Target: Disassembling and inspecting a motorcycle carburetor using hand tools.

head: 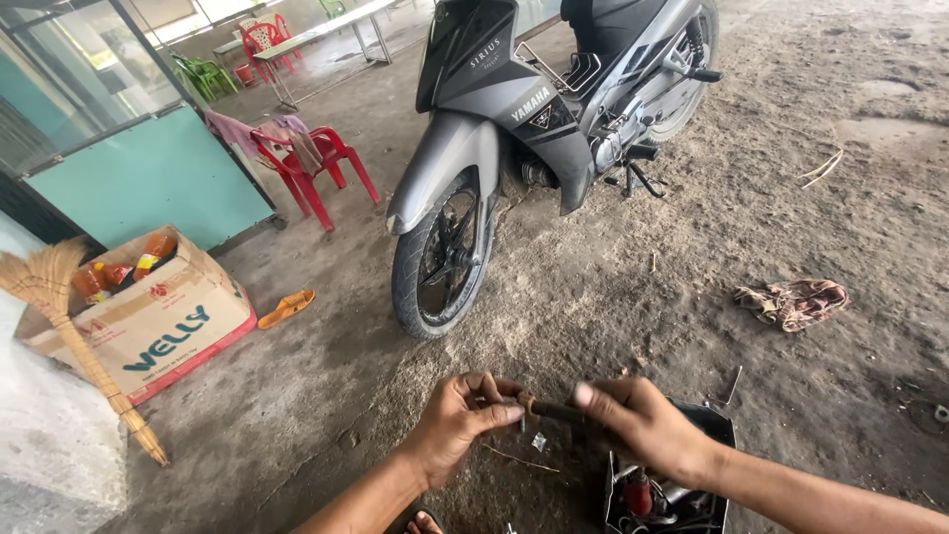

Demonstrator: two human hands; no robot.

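Low in the head view, my left hand (457, 418) and my right hand (645, 425) meet over the dirt floor. Between them they pinch a short, dark, rusty rod-like part (550, 408), one end in each hand's fingertips. Under my right wrist sits a dark metal box (708, 423) holding tools, one with a red handle (638, 492). A grey motorbike (539, 129) stands just beyond my hands, its front wheel (442, 259) turned towards me.
A cardboard box (163, 321) with bottles stands at left beside a straw broom (74, 336). An orange sandal (286, 309) lies near it. A red plastic chair (308, 168) with cloth stands by a teal panel. A rag (794, 301) lies at right.
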